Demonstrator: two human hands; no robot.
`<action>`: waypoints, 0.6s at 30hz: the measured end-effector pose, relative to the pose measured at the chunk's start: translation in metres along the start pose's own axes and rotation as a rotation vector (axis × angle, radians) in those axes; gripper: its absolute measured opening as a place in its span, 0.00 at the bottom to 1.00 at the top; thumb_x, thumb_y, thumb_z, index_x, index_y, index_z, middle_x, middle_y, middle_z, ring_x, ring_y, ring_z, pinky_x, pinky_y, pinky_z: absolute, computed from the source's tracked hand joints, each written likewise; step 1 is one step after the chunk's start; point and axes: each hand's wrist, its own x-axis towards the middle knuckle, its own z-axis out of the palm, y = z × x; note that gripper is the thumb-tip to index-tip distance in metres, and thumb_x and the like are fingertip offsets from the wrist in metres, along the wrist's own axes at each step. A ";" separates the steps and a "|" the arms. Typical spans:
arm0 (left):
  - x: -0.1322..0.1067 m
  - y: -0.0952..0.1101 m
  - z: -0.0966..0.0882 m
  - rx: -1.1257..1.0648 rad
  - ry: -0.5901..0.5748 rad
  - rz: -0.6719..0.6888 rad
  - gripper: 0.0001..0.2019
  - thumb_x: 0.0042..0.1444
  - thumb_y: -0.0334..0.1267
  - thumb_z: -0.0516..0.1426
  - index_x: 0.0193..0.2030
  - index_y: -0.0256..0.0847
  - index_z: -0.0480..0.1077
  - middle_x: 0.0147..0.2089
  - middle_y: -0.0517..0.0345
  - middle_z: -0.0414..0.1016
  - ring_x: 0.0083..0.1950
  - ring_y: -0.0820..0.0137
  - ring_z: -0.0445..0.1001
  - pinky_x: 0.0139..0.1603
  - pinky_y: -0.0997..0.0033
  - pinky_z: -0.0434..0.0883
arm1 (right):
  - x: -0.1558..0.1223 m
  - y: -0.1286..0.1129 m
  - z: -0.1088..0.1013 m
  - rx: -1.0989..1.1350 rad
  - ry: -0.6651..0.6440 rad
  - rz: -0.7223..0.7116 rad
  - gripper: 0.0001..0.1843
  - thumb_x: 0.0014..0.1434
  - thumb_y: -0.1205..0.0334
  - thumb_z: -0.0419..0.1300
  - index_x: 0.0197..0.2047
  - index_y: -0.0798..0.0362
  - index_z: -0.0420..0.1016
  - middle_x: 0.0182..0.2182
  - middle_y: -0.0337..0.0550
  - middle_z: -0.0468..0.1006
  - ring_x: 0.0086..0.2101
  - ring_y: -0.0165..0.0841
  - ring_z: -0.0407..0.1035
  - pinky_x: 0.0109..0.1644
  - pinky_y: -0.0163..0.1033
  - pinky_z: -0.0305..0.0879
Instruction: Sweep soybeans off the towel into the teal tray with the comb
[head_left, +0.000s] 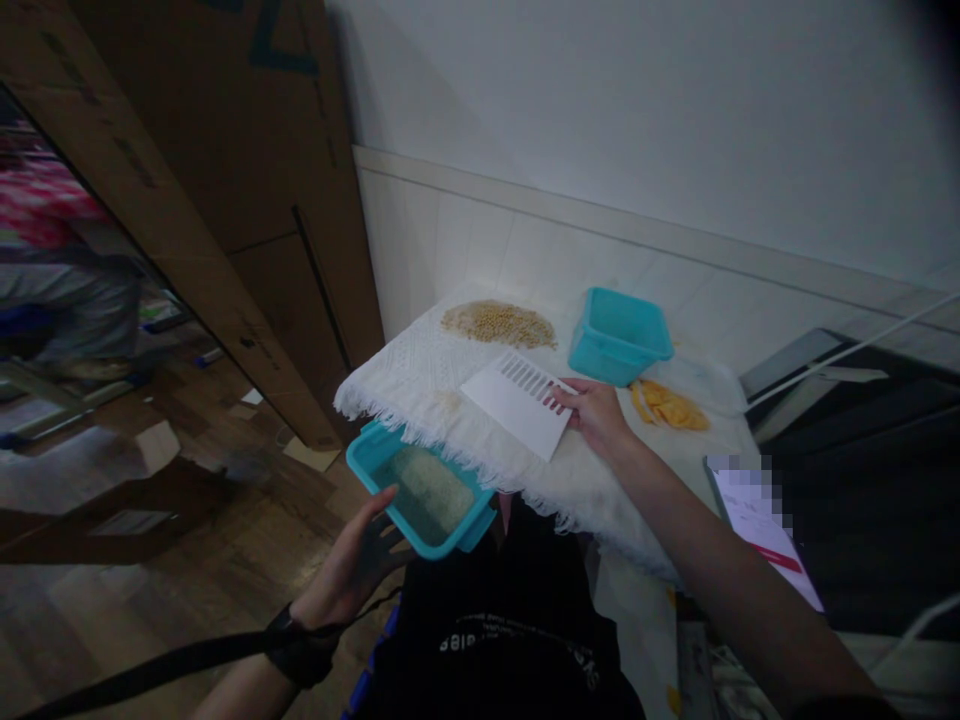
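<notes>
My left hand (367,548) grips a teal plastic container (358,462) by its near rim, thumb over the edge. Pale fine grains, like rice, lie inside it, and its far side tucks beneath the fringed edge of the white cloth (409,375). In my right hand (596,408) is a white card with a row of slots (525,405), pinched at its right edge and lying low over the cloth. A small patch of pale grains shows by the card's left edge. Beyond the card is a spread pile of yellowish beans (499,324).
A second teal container (622,345) stands at the back of the table, with a crumpled yellow cloth (669,405) and a clear lid (709,388) beside it. A phone (765,530) lies at the right. Tall cardboard (292,300) rises at the left; a person's legs (71,290) show beyond.
</notes>
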 end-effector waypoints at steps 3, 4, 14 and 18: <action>-0.004 0.003 0.007 0.003 0.026 -0.004 0.18 0.67 0.45 0.68 0.58 0.38 0.80 0.67 0.37 0.84 0.64 0.45 0.85 0.58 0.48 0.86 | -0.005 0.004 0.000 -0.007 -0.049 0.048 0.14 0.45 0.65 0.81 0.37 0.55 0.89 0.26 0.44 0.87 0.24 0.35 0.78 0.29 0.38 0.78; -0.006 0.004 0.009 0.006 0.029 -0.004 0.17 0.67 0.44 0.68 0.58 0.39 0.80 0.66 0.37 0.85 0.64 0.46 0.85 0.57 0.48 0.87 | -0.007 0.004 0.001 -0.004 -0.058 0.054 0.15 0.44 0.65 0.81 0.38 0.56 0.90 0.26 0.44 0.87 0.24 0.35 0.78 0.29 0.38 0.79; -0.011 0.007 0.014 0.007 0.017 -0.014 0.17 0.69 0.44 0.67 0.59 0.38 0.81 0.66 0.37 0.85 0.64 0.48 0.86 0.59 0.51 0.86 | -0.019 0.004 0.010 0.007 -0.142 0.056 0.23 0.37 0.60 0.85 0.38 0.55 0.91 0.27 0.44 0.88 0.25 0.35 0.79 0.28 0.38 0.78; -0.010 0.008 0.013 -0.004 0.029 -0.014 0.18 0.66 0.44 0.69 0.58 0.38 0.81 0.64 0.37 0.86 0.65 0.47 0.85 0.61 0.49 0.85 | -0.028 0.006 0.016 -0.004 -0.166 0.031 0.27 0.33 0.55 0.87 0.38 0.55 0.91 0.25 0.43 0.87 0.24 0.35 0.77 0.28 0.38 0.76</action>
